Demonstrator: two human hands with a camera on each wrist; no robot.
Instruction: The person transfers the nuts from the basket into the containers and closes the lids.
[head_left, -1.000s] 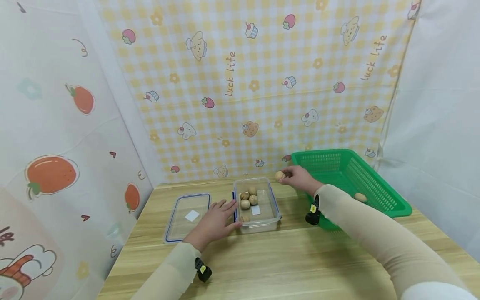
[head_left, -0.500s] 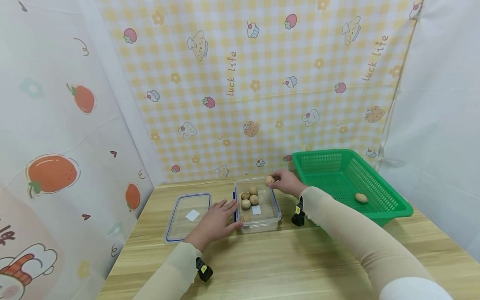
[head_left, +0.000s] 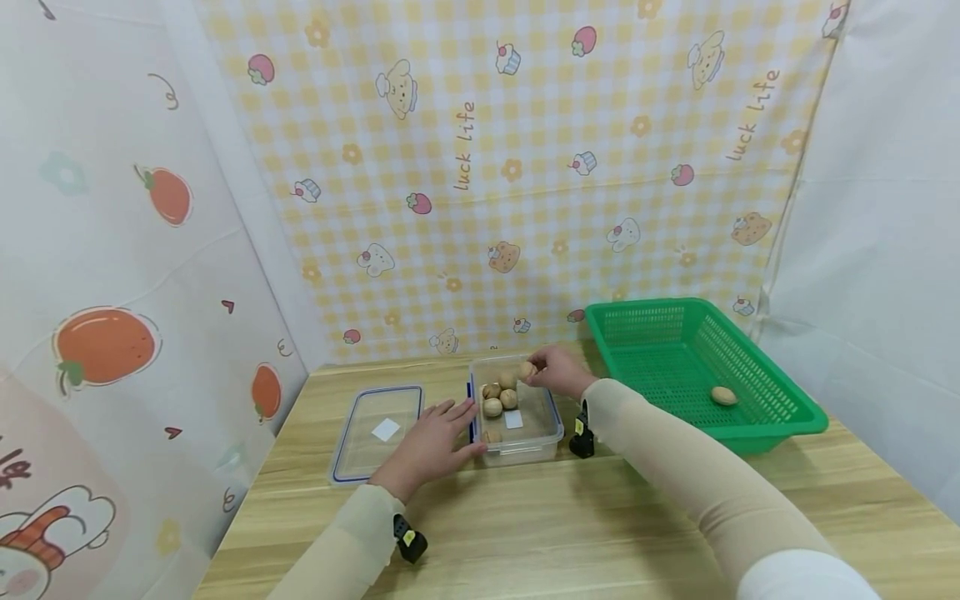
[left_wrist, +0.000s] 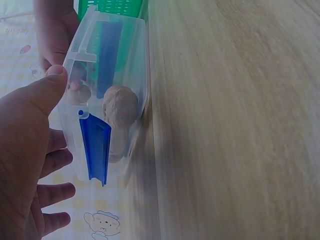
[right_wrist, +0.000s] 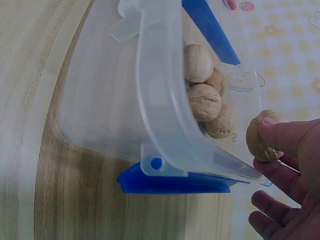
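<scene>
My right hand (head_left: 558, 372) pinches a walnut (right_wrist: 263, 136) between thumb and fingers, at the far right part of the clear plastic box (head_left: 537, 429). Inside the box several walnuts (right_wrist: 204, 102) lie grouped toward its left and back, and another walnut (left_wrist: 120, 106) sits near the front left corner. With fingers spread, my left hand (head_left: 435, 446) rests against the box's left side; its thumb is at the rim in the left wrist view. Blue locking flaps (right_wrist: 175, 183) hang from the box's sides.
A clear lid (head_left: 360, 454) with a blue seal lies left of the box. On the right stands a green plastic basket (head_left: 795, 404) holding one walnut (head_left: 723, 396). Behind the wooden table (head_left: 570, 533) hangs a patterned checked cloth (head_left: 420, 275).
My right hand has carried the walnut leftward from beside the green basket to the box. The left hand has stayed at the box's side.
</scene>
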